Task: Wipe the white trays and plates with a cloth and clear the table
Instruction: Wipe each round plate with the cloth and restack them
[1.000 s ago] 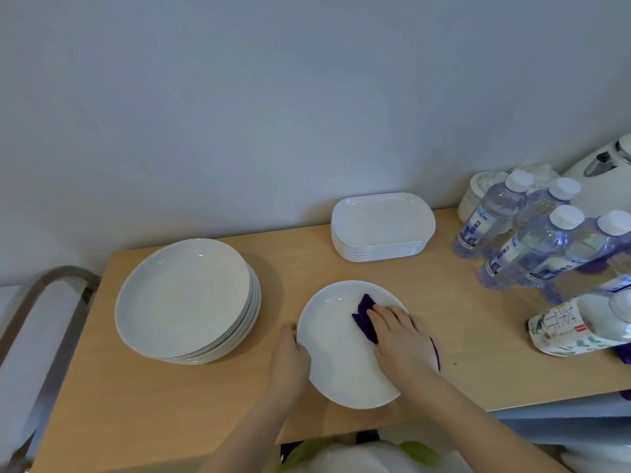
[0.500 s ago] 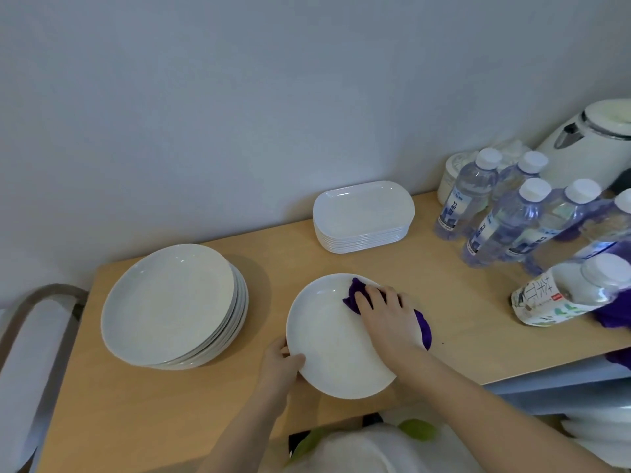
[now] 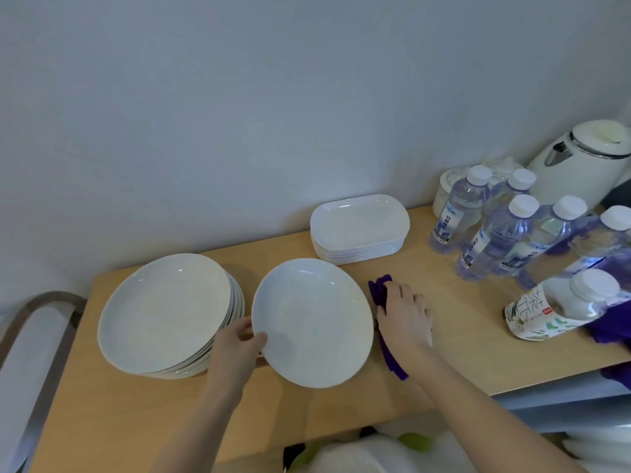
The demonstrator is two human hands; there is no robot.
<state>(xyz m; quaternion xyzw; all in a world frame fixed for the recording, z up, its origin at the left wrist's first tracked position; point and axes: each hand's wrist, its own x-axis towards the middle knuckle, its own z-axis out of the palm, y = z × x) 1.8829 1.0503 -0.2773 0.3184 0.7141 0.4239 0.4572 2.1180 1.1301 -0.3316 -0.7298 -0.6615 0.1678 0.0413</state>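
The left hand (image 3: 239,346) grips the near-left rim of a single white plate (image 3: 312,322), which sits tilted just right of the plate stack (image 3: 167,314). The right hand (image 3: 404,319) lies w/ fingers flat on the purple cloth (image 3: 389,356), on the bench (image 3: 454,332) right of the plate. Judgement: wiping of this plate seems finished, next step prob. is to put it on the stack; this needs a lift over the stack's rim.

Containers: tray stack (image 3: 358,227) behind the plate, top tray empty. Water bottles (image 3: 495,233) far right of the plate look full, caps on.
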